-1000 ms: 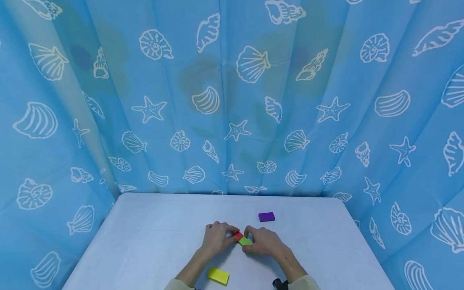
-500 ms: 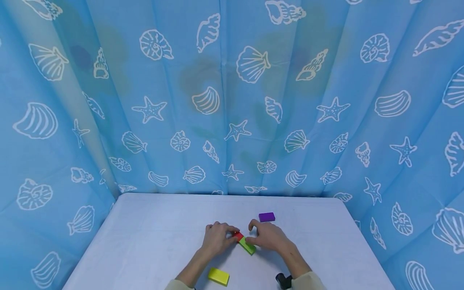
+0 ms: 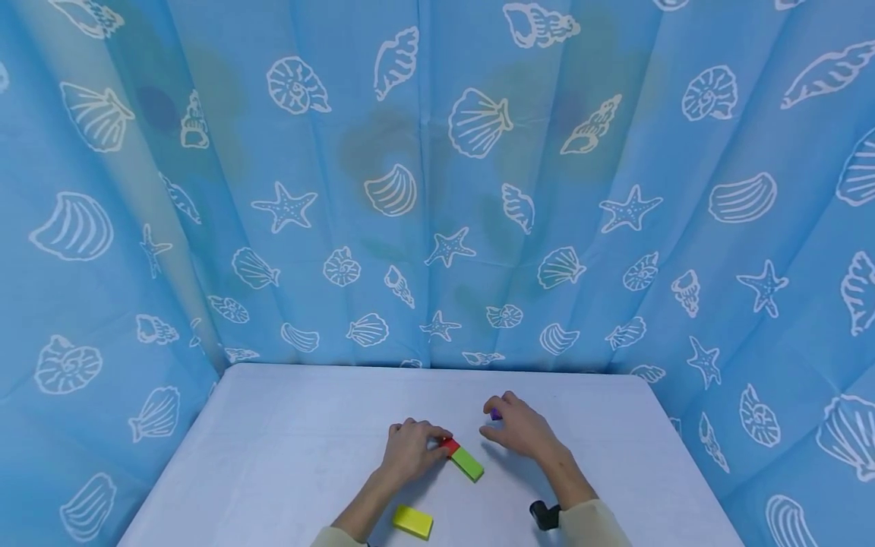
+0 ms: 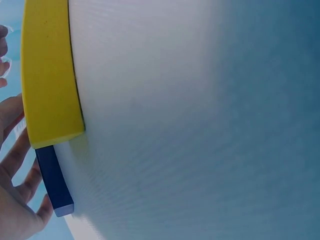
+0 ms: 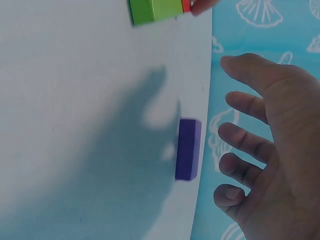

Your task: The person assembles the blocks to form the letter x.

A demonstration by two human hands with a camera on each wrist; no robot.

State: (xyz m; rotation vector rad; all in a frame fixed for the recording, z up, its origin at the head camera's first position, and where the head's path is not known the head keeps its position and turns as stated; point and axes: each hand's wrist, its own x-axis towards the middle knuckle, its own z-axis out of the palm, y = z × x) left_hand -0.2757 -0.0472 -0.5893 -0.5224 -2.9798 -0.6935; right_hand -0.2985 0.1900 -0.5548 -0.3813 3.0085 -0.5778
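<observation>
My left hand [image 3: 412, 450] pinches a red block [image 3: 450, 446] between thumb and index finger, low over the table. A green block [image 3: 468, 463] lies end to end with the red one. In the left wrist view, a dark blue block [image 4: 54, 180] shows in front of the left hand's fingers; the head view hides it. My right hand [image 3: 519, 427] hovers with fingers spread and slightly bent, holding nothing. Below it a purple block [image 5: 188, 149] lies on the table, apart from the fingers in the right wrist view and mostly covered in the head view.
A yellow block [image 3: 412, 522] lies on the white table [image 3: 307, 425], nearer the body than the left hand. A black device [image 3: 544, 515] sits at the right wrist. A blue shell-patterned curtain [image 3: 437, 190] stands behind the table and along its sides.
My right hand has let go of the green block and moved away and to the right, over the purple block. The left hand has stayed at the red block.
</observation>
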